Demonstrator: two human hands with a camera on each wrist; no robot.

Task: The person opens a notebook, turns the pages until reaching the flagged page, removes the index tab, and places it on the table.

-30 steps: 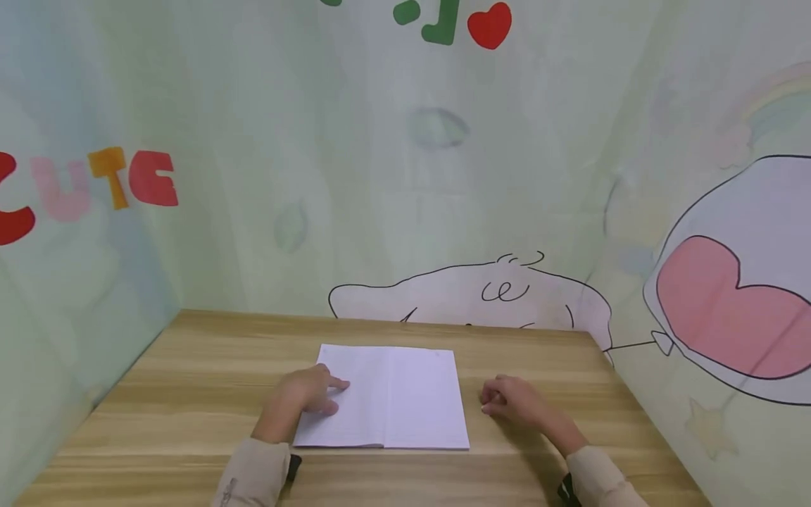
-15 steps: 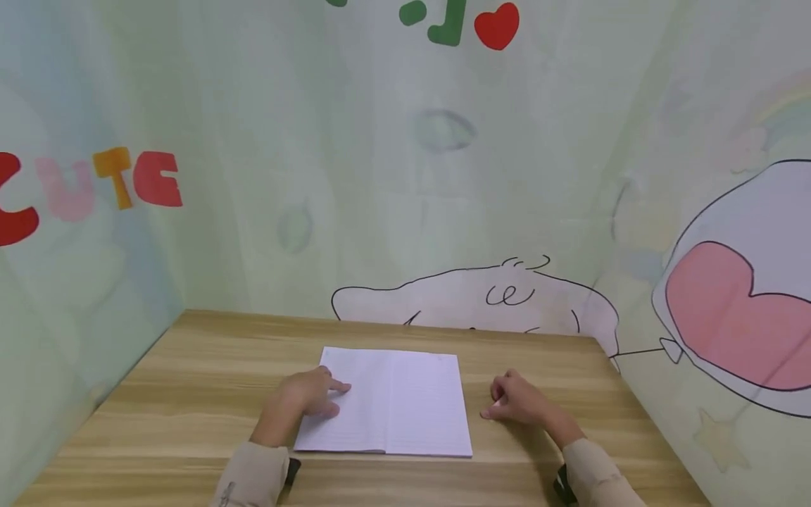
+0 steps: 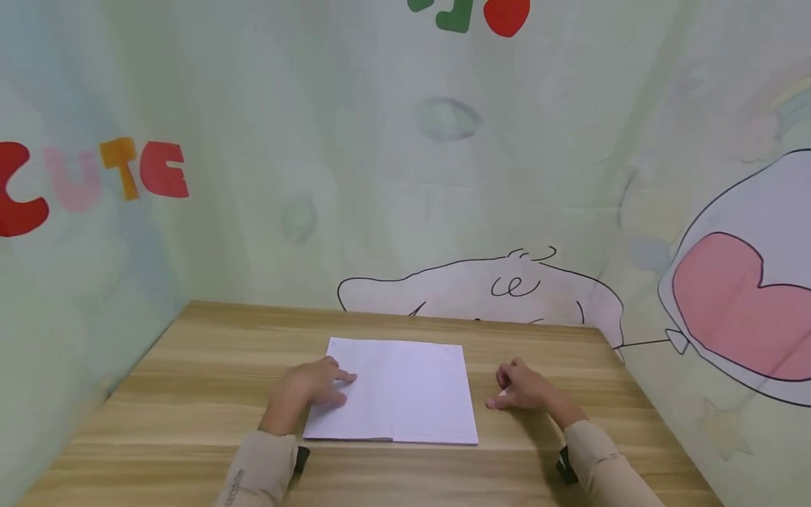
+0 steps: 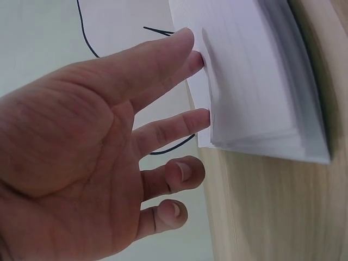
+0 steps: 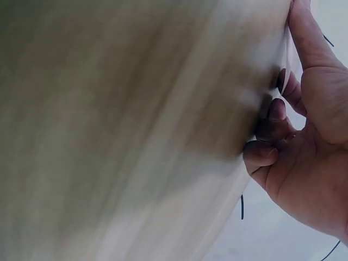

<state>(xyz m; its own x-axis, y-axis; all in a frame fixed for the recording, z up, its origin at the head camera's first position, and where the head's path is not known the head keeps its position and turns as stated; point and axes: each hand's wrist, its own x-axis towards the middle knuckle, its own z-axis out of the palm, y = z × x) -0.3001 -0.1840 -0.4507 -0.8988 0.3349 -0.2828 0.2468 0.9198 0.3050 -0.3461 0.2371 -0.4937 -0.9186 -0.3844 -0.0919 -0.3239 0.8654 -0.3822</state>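
An open notebook (image 3: 431, 394) with lined white pages lies flat on the wooden table. My left hand (image 3: 310, 384) rests on its left page, with thumb and forefinger spread. In the left wrist view, straight fingertips touch the page's edge, while the last two fingers (image 4: 185, 171) bend loosely. To the right of the notebook, apart from it, my right hand (image 3: 522, 386) is low over the table with curled fingers. It seems to pinch a thin white thing (image 5: 286, 70) between thumb and fingers; mostly hidden, its kind cannot be told.
The wooden table (image 3: 209, 394) reaches back to a pale curtain wall (image 3: 355, 141) printed with a cartoon animal, letters and a balloon (image 3: 747, 303). More printed curtain closes off the left and right sides.
My right hand has turned slightly, its thumb now lower and apart from the curled fingers. The left hand stays on the left page. The head view has shifted a little.
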